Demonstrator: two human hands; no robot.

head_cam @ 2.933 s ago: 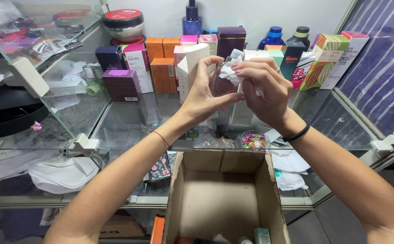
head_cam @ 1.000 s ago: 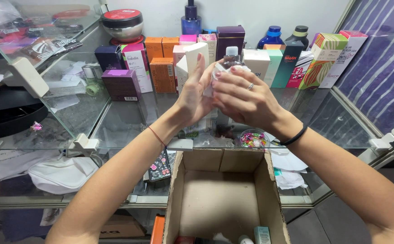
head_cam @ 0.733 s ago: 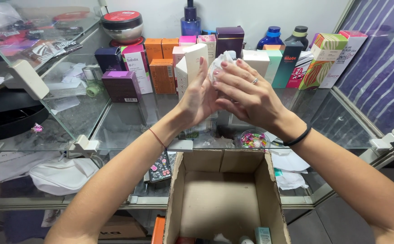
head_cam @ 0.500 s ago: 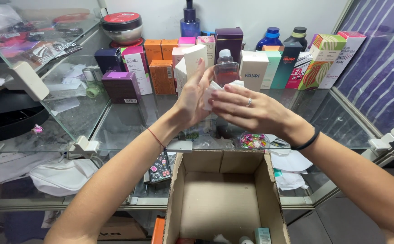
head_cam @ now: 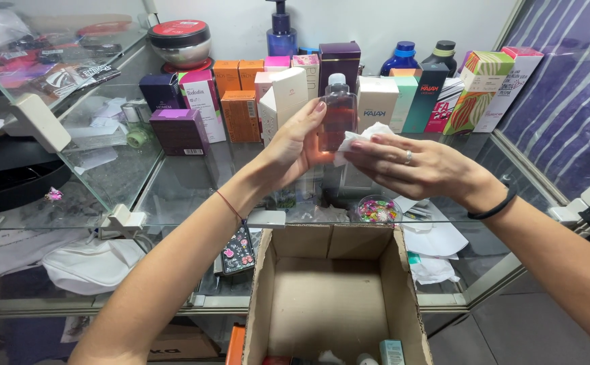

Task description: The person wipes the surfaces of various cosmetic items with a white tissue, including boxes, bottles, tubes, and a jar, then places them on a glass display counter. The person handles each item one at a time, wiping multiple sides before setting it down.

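left hand (head_cam: pixel 295 145): you grip the clear bottle (head_cam: pixel 337 115) upright, fingers wrapped round its left side, thumb hidden behind it. Clamped on the bottle.
right hand (head_cam: pixel 413 165): palm down, ring on one finger, black band at the wrist. Your fingertips (head_cam: pixel 362 143) press a white tissue (head_cam: pixel 359 138) against the bottle's lower right side. Closed on the tissue.
hands relative: close together, meeting at the bottle; no gap visible between tissue and glass.
bottle: pale reddish liquid, clear cap on top, held in the air above the glass counter (head_cam: pixel 193 182), in front of the row of boxes (head_cam: pixel 241 111).
wipe status: looks underway, I'd judge. Tissue sits at the lower body only; upper body and cap are bare right now. Can't tell how clean the glass is from this view.
cardboard box (head_cam: pixel 332 297): open, flaps up, right below your hands. Floor mostly bare; a few small items at the near edge, one a teal carton (head_cam: pixel 391 351). Bottle isn't in it.
left to do, as I read it: finish the wipe. Nothing here shows where the bottle belongs after that.
surroundings: small dish of coloured bits (head_cam: pixel 376 208) on the counter under your right hand, loose white papers (head_cam: pixel 437 236) to its right, more bottles (head_cam: pixel 403 57) at the back wall.
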